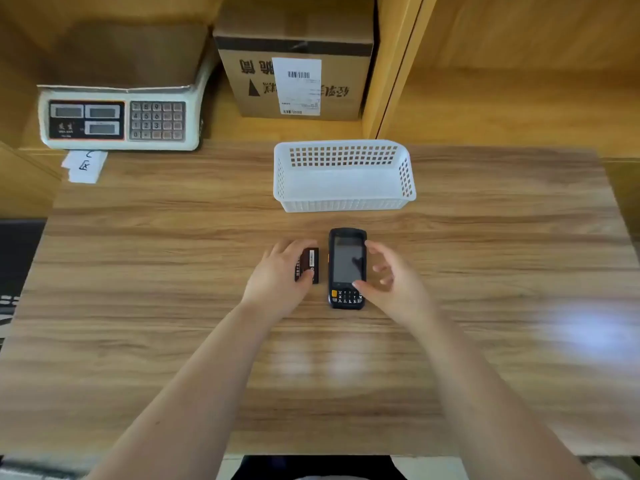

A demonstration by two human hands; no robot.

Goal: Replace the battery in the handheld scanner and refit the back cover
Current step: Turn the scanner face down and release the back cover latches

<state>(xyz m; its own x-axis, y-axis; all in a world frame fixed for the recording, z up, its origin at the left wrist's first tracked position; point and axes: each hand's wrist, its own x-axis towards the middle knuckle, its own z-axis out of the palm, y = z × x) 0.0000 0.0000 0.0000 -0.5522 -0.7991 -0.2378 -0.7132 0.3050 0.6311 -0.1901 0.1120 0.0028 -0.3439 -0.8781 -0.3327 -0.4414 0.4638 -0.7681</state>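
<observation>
Item: handheld scanner (347,268), screen up on the surface (173,306), just inside our right grip (389,275), which was spread and released. Battery (309,265) lay under our left grip (282,271), fingers curled on it; whether it was grasped, we could not tell. Beyond both: basket (344,176). Risk, we judged: the scanner slipping during turnover, from so loose a hold.

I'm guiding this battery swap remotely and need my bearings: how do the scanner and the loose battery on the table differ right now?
The scanner is the longer, taller unit, lying screen up with its keypad toward the person; the battery is a short flat slab with a label. The left hand rests on the battery, while the right hand hangs open beside the scanner, thumb at its edge. Both are dark and lie side by side on the wooden table.
</observation>
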